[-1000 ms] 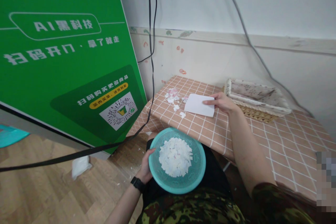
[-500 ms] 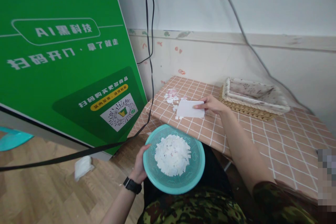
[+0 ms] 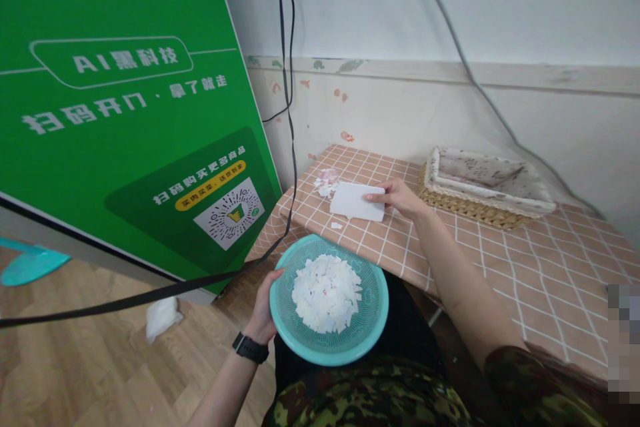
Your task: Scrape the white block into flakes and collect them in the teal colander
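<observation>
My left hand (image 3: 267,305) grips the left rim of a turquoise plastic basket (image 3: 371,331), held just below the table's front edge. Inside it lies a heap of small white paper scraps (image 3: 326,292). Over the tabletop, my right hand (image 3: 399,198) pinches the right end of a white card (image 3: 356,201) between thumb and fingers. Beyond the card's left end is a small pile of white and pinkish scraps (image 3: 327,180). One loose scrap (image 3: 337,225) lies nearer the edge. The card hides part of the cloth beneath it.
A wicker basket with a cloth liner (image 3: 483,203) stands on the checked tablecloth (image 3: 495,267) near the wall. At left rises a green cabinet (image 3: 125,167). A black strap (image 3: 250,267) hangs by the table's left corner. A white plastic bag (image 3: 163,317) lies on the floor.
My right hand has moved the card slightly left and away from me, closer to the scrap pile. A loose scrap now shows in front of the card. The left hand still holds the basket.
</observation>
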Action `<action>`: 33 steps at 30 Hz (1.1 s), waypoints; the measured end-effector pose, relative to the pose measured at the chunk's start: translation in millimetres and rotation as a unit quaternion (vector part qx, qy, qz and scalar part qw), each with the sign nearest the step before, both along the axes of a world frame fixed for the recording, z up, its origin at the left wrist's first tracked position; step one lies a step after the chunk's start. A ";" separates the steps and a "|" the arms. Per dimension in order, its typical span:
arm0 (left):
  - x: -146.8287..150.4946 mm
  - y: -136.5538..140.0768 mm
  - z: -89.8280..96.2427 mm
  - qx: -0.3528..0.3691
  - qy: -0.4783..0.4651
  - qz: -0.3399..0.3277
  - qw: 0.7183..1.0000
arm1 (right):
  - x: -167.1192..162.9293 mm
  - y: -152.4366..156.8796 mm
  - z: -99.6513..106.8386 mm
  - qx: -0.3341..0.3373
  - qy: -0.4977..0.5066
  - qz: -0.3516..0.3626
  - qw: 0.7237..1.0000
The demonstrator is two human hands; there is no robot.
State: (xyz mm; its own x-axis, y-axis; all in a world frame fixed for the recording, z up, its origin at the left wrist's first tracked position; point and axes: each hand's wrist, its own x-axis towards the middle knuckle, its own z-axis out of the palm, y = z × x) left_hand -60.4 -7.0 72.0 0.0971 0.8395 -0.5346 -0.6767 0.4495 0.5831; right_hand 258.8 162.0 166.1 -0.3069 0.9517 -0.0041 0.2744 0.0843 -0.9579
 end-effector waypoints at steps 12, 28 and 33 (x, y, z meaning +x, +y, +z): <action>-1.7 5.1 3.6 0.005 -0.003 0.002 1.000 | 33.5 6.7 1.1 -0.035 -0.025 -0.027 0.999; -2.5 7.7 6.1 0.018 -0.032 -0.005 0.999 | 0.9 -2.2 4.1 -0.008 -0.050 0.064 0.997; -2.0 8.7 7.1 0.015 -0.042 0.001 0.999 | -8.9 -8.5 4.6 -0.016 -0.047 0.080 0.996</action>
